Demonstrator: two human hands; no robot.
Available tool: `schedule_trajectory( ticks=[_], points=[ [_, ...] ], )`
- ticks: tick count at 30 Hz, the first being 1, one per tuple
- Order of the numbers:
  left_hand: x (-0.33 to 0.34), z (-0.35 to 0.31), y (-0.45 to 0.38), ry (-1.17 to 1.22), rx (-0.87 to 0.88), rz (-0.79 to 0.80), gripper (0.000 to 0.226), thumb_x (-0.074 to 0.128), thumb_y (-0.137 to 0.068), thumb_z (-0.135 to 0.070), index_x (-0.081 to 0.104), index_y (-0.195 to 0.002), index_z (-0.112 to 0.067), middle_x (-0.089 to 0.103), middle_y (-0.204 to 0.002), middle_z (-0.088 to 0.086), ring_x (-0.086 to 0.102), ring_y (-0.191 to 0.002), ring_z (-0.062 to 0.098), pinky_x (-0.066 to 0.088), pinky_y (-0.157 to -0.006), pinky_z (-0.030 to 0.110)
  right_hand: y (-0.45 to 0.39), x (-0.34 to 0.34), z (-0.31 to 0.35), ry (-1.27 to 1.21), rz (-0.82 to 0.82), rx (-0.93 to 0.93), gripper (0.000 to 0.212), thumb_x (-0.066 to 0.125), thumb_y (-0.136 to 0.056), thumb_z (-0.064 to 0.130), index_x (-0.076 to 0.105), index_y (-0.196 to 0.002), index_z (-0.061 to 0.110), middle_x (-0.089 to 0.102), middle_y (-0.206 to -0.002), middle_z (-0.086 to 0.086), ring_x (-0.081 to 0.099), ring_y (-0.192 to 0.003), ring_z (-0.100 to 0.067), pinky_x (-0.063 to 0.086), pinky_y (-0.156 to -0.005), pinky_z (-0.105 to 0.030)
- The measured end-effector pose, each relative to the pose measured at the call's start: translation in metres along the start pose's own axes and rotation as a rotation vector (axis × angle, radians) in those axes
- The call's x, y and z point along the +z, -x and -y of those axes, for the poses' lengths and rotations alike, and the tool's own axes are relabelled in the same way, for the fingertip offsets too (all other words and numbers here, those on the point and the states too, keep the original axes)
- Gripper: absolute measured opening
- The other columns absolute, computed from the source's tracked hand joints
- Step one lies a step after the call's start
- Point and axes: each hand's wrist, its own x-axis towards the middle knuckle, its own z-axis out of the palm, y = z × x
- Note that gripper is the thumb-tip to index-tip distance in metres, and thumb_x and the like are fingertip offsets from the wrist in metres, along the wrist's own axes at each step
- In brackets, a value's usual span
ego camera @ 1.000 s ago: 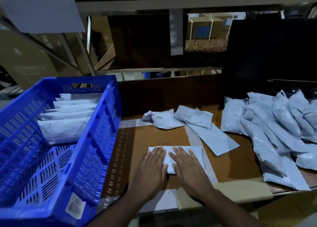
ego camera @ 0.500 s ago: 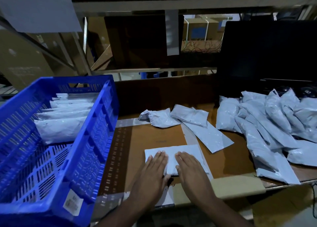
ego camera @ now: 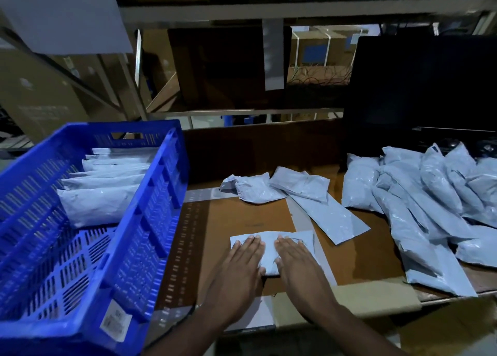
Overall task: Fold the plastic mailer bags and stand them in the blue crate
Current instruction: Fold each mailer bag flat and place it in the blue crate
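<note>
The left hand [ego camera: 238, 272] lies palm down with its fingers straight and together, pressing flat on the left half of a folded mailer bag [ego camera: 269, 258]. The right hand [ego camera: 297, 268] lies just beside it, also flat with straight fingers, pressing the bag's right half. Neither hand curls round anything; both simply bear down on the bag. The bag sits under both palms on the near part of the cardboard-covered table [ego camera: 228, 221], its far edge showing past the fingertips and a strip of it visible in the gap between the hands.

Farther away, toward the middle of the table, two loose mailer bags [ego camera: 293, 187] lie crumpled side by side, touching, and a long flat one runs from them toward the right and near. At the right side of the table a large pile of unfolded bags [ego camera: 430, 194] spreads out, overlapping one another, its nearest bag reaching toward the table's near edge.

To the left of the hands stands the blue crate [ego camera: 150, 221], tilted in the view, with a label on its near corner. A row of folded bags [ego camera: 105, 183] stands on edge in its far half, packed one behind another. Behind the table rise shelf rails and brown cartons [ego camera: 37, 97], dim and hard to read.
</note>
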Motion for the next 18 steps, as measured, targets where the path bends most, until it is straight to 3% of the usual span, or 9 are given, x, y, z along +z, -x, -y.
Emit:
schedule_trajectory(
  ticks=[2, 4, 6, 8, 9, 13, 16, 18],
  points=[
    [-0.003, 0.000, -0.002, 0.021, -0.008, -0.023, 0.052, 0.036, -0.102, -0.033, 0.050, -0.148, -0.014, 0.048, -0.155, 0.004, 0.037, -0.147, 0.014, 0.019, -0.119, 0.037, -0.006, -0.005, 0.001, 0.043, -0.089, 0.016, 0.035, 0.060, -0.086, 0.026, 0.076, -0.114, 0.011, 0.073, -0.118, -0.004, 0.069, -0.110, -0.014, 0.006, -0.118, -0.024],
    [-0.005, -0.004, -0.001, 0.059, -0.029, -0.078, 0.053, 0.038, -0.102, -0.029, 0.043, -0.152, -0.015, 0.039, -0.160, 0.004, 0.030, -0.151, 0.015, 0.018, -0.120, 0.036, -0.006, -0.003, 0.001, 0.071, -0.159, 0.014, 0.052, 0.086, -0.071, 0.024, 0.073, -0.119, 0.009, 0.071, -0.123, -0.007, 0.068, -0.113, -0.019, 0.011, -0.117, -0.027],
    [-0.014, -0.009, -0.003, 0.130, -0.093, -0.130, 0.054, 0.045, -0.098, -0.023, 0.044, -0.151, -0.017, 0.038, -0.160, 0.001, 0.033, -0.149, 0.017, 0.025, -0.120, 0.035, -0.008, 0.001, 0.004, 0.033, -0.128, 0.020, 0.075, 0.098, -0.051, 0.030, 0.073, -0.119, 0.010, 0.071, -0.123, -0.007, 0.068, -0.113, -0.021, 0.030, -0.115, -0.031],
    [-0.017, -0.011, -0.003, 0.174, -0.139, -0.172, 0.037, 0.048, -0.097, -0.029, 0.057, -0.133, -0.024, 0.053, -0.141, -0.004, 0.050, -0.131, 0.017, 0.041, -0.107, 0.033, -0.008, 0.005, 0.006, -0.003, -0.098, -0.005, 0.074, 0.103, -0.035, 0.031, 0.079, -0.103, 0.015, 0.075, -0.110, -0.002, 0.073, -0.100, -0.015, 0.050, -0.096, -0.026],
    [-0.017, -0.011, 0.000, 0.178, -0.139, -0.173, 0.029, 0.046, -0.099, -0.034, 0.059, -0.124, -0.028, 0.056, -0.130, -0.008, 0.054, -0.121, 0.015, 0.045, -0.100, 0.033, -0.003, 0.005, 0.008, -0.028, -0.079, -0.007, 0.071, 0.103, -0.032, 0.031, 0.081, -0.098, 0.018, 0.076, -0.106, 0.002, 0.073, -0.096, -0.011, 0.052, -0.089, -0.021],
    [-0.010, -0.009, 0.016, 0.203, -0.087, -0.172, 0.024, 0.043, -0.103, -0.038, 0.062, -0.116, -0.031, 0.060, -0.115, -0.013, 0.056, -0.108, 0.010, 0.049, -0.090, 0.031, 0.019, 0.008, 0.009, -0.082, -0.125, -0.071, 0.062, 0.100, -0.050, 0.025, 0.079, -0.109, 0.021, 0.074, -0.115, 0.005, 0.069, -0.106, -0.011, 0.043, -0.098, -0.022],
    [-0.018, -0.007, 0.001, 0.215, -0.090, -0.183, 0.021, 0.046, -0.102, -0.034, 0.063, -0.113, -0.029, 0.060, -0.112, -0.013, 0.054, -0.107, 0.010, 0.048, -0.091, 0.032, -0.002, 0.004, 0.007, -0.041, -0.094, -0.051, 0.066, 0.103, -0.033, 0.024, 0.082, -0.095, 0.019, 0.077, -0.102, 0.004, 0.073, -0.094, -0.008, 0.049, -0.092, -0.020],
    [-0.023, -0.009, -0.004, 0.238, -0.114, -0.179, 0.015, 0.049, -0.100, -0.032, 0.062, -0.106, -0.030, 0.058, -0.108, -0.014, 0.053, -0.104, 0.010, 0.048, -0.089, 0.032, -0.005, 0.005, 0.004, -0.060, -0.077, -0.038, 0.064, 0.103, -0.035, 0.017, 0.081, -0.095, 0.016, 0.077, -0.101, 0.001, 0.073, -0.094, -0.010, 0.045, -0.100, -0.021]
  ],
)
